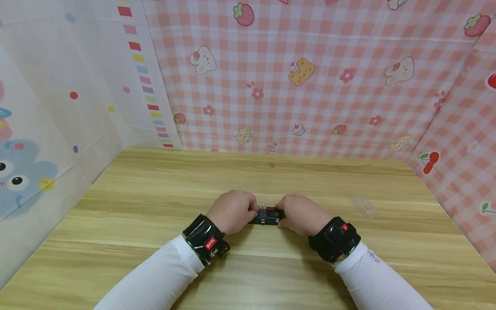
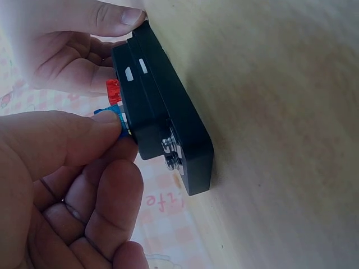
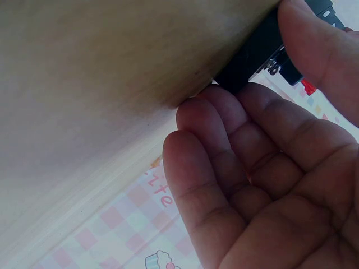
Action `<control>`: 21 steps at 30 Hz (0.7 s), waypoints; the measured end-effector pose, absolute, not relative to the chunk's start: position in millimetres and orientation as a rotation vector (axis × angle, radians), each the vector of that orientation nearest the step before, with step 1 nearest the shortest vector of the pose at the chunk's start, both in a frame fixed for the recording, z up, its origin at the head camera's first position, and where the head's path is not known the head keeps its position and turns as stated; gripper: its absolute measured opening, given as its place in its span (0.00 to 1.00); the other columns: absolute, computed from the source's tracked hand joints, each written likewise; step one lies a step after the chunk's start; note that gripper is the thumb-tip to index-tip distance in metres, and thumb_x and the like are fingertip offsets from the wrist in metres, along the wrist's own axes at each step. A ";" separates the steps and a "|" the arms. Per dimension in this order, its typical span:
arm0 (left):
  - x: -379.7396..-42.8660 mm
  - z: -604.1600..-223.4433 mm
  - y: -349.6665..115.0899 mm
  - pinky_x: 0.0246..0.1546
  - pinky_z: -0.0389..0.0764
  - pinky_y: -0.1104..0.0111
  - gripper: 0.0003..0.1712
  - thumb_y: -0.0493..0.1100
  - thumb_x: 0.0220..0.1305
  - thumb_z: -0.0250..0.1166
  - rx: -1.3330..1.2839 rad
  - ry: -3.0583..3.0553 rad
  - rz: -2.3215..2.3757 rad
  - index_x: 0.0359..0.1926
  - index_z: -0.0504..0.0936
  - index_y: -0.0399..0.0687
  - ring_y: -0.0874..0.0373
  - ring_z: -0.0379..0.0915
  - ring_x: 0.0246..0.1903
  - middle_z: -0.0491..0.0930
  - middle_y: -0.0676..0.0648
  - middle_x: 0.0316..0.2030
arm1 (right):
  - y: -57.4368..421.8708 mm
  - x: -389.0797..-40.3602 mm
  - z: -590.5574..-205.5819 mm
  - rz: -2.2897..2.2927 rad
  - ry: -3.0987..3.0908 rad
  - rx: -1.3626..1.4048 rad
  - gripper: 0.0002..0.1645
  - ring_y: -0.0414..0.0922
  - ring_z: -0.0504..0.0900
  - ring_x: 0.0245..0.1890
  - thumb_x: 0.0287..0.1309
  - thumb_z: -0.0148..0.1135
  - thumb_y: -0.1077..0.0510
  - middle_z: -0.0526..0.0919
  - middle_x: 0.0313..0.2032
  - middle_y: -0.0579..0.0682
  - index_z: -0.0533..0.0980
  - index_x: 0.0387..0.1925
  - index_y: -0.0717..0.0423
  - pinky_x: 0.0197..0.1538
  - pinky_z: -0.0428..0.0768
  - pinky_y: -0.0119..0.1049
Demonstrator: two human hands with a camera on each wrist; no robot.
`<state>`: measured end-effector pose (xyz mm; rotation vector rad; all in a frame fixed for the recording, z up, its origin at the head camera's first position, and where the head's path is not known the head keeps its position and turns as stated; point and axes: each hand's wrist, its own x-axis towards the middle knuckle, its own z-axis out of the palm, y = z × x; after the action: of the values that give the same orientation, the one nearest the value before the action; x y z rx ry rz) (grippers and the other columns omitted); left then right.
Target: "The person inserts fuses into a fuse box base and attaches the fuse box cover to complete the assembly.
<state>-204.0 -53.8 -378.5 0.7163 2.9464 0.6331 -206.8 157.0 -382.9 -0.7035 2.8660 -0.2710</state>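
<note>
A black fuse block lies on the table between both hands, with small metal screw terminals at its end. My left hand pinches a blue blade fuse between thumb and forefinger at the block's top face. Beside it, a red blade fuse stands up from the block. My right hand grips the block's right end, thumb along the near side and fingers at the far side. Whether the blue fuse is fully seated is hidden by the fingertips.
A clear plastic cover lies on the wooden table to the right of my right hand. Printed cloth hangs behind the table and along its left and right sides.
</note>
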 end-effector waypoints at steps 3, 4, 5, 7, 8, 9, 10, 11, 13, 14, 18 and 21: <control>-204.2 -378.9 -54.0 0.32 0.74 0.67 0.05 0.44 0.68 0.71 0.724 2.946 0.624 0.33 0.89 0.55 0.62 0.73 0.27 0.85 0.58 0.30 | 156.6 -206.3 -382.6 -0.270 2.865 -0.716 0.13 0.42 0.77 0.34 0.58 0.78 0.57 0.85 0.35 0.46 0.87 0.44 0.56 0.47 0.80 0.43; -204.2 -378.8 -54.0 0.32 0.74 0.66 0.05 0.44 0.68 0.71 0.727 2.946 0.620 0.33 0.89 0.55 0.61 0.73 0.27 0.85 0.58 0.30 | 156.4 -206.3 -382.4 -0.269 2.865 -0.719 0.12 0.42 0.77 0.34 0.58 0.78 0.57 0.85 0.35 0.45 0.87 0.43 0.56 0.47 0.80 0.43; -204.1 -378.7 -54.0 0.32 0.74 0.66 0.05 0.44 0.69 0.71 0.730 2.945 0.616 0.33 0.89 0.55 0.61 0.73 0.27 0.85 0.58 0.30 | 156.4 -206.3 -382.4 -0.269 2.865 -0.719 0.12 0.42 0.76 0.34 0.58 0.78 0.57 0.85 0.35 0.45 0.87 0.43 0.56 0.46 0.80 0.43; -203.9 -378.4 -53.9 0.32 0.74 0.66 0.05 0.44 0.69 0.71 0.734 2.946 0.608 0.33 0.89 0.55 0.61 0.73 0.27 0.85 0.58 0.30 | 156.2 -206.4 -382.2 -0.269 2.864 -0.716 0.12 0.42 0.76 0.34 0.58 0.78 0.57 0.85 0.34 0.45 0.87 0.43 0.56 0.46 0.80 0.43; -203.7 -378.3 -53.8 0.32 0.73 0.66 0.05 0.44 0.69 0.71 0.736 2.946 0.605 0.33 0.89 0.55 0.61 0.73 0.27 0.85 0.58 0.30 | 156.3 -206.6 -382.1 -0.266 2.867 -0.712 0.13 0.42 0.77 0.34 0.58 0.78 0.57 0.85 0.35 0.46 0.87 0.44 0.56 0.46 0.80 0.43; -203.8 -378.4 -53.7 0.32 0.73 0.67 0.05 0.44 0.69 0.71 0.738 2.947 0.601 0.33 0.89 0.55 0.61 0.73 0.27 0.84 0.58 0.29 | 156.2 -206.4 -381.9 -0.265 2.868 -0.711 0.13 0.43 0.77 0.34 0.58 0.78 0.57 0.85 0.35 0.46 0.87 0.44 0.56 0.47 0.80 0.43; -203.9 -378.5 -53.6 0.31 0.73 0.67 0.05 0.44 0.69 0.71 0.742 2.949 0.600 0.33 0.89 0.55 0.61 0.73 0.26 0.84 0.58 0.29 | 156.1 -206.1 -381.7 -0.267 2.867 -0.712 0.13 0.43 0.77 0.34 0.58 0.78 0.57 0.85 0.35 0.46 0.87 0.44 0.57 0.47 0.81 0.44; -204.1 -378.8 -53.6 0.31 0.73 0.67 0.06 0.44 0.69 0.71 0.744 2.950 0.598 0.32 0.88 0.55 0.62 0.73 0.26 0.84 0.58 0.29 | 156.2 -206.1 -381.7 -0.267 2.868 -0.711 0.14 0.43 0.77 0.35 0.58 0.78 0.57 0.85 0.36 0.46 0.87 0.45 0.57 0.47 0.81 0.44; -204.2 -379.3 -53.4 0.30 0.73 0.67 0.06 0.44 0.68 0.71 0.745 2.952 0.598 0.32 0.88 0.55 0.62 0.73 0.26 0.83 0.58 0.28 | 156.3 -206.0 -381.8 -0.269 2.868 -0.711 0.14 0.43 0.77 0.35 0.58 0.78 0.57 0.86 0.36 0.46 0.87 0.45 0.57 0.48 0.81 0.44; -204.2 -379.3 -53.4 0.30 0.73 0.67 0.06 0.44 0.68 0.71 0.744 2.951 0.599 0.32 0.88 0.55 0.62 0.72 0.26 0.83 0.58 0.28 | 156.3 -206.0 -381.7 -0.272 2.869 -0.711 0.14 0.43 0.77 0.35 0.58 0.78 0.57 0.86 0.36 0.46 0.88 0.45 0.57 0.48 0.81 0.44; -203.9 -379.0 -53.0 0.30 0.72 0.67 0.07 0.44 0.69 0.71 0.736 2.947 0.605 0.31 0.88 0.55 0.62 0.72 0.25 0.82 0.59 0.27 | 156.8 -206.5 -382.2 -0.276 2.869 -0.709 0.14 0.43 0.77 0.35 0.58 0.78 0.57 0.85 0.36 0.46 0.87 0.45 0.56 0.47 0.81 0.44; -203.9 -378.8 -52.6 0.30 0.72 0.67 0.07 0.44 0.69 0.71 0.733 2.944 0.604 0.31 0.88 0.55 0.62 0.72 0.25 0.82 0.58 0.27 | 157.2 -206.4 -382.1 -0.269 2.870 -0.714 0.14 0.42 0.77 0.35 0.58 0.78 0.57 0.86 0.36 0.46 0.87 0.45 0.56 0.47 0.81 0.44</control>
<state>-203.9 -52.6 -378.8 0.7327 2.9436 0.6035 -206.4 157.2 -382.1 -0.7136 2.8700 -0.2694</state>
